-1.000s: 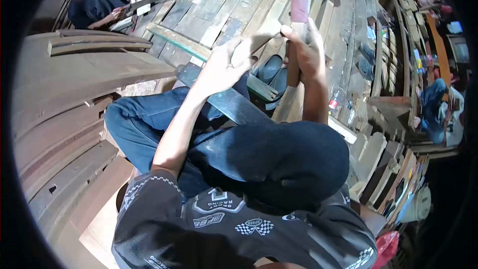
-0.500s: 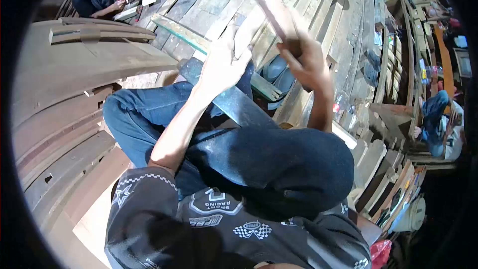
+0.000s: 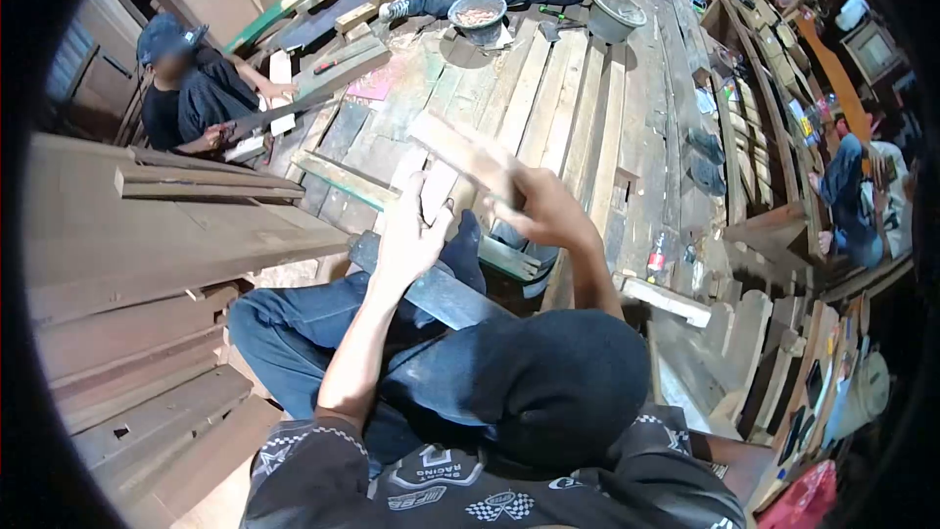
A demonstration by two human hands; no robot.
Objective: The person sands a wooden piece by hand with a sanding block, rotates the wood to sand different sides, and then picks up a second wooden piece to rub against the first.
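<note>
Right hand (image 3: 543, 211) clamped on the near end of a slat (image 3: 455, 147) - blurred, tilted up-left, over the knees. Left hand (image 3: 406, 245) just beside it, fingers stretched against a pale block (image 3: 432, 186) - can't tell if it grips. Dark flat bar (image 3: 441, 296) lies across the lap under both hands. Floor planks (image 3: 573, 108) beyond. A person in a cap (image 3: 186, 88) sits far left; a bowl (image 3: 477, 12) sits at the top, well apart.
</note>
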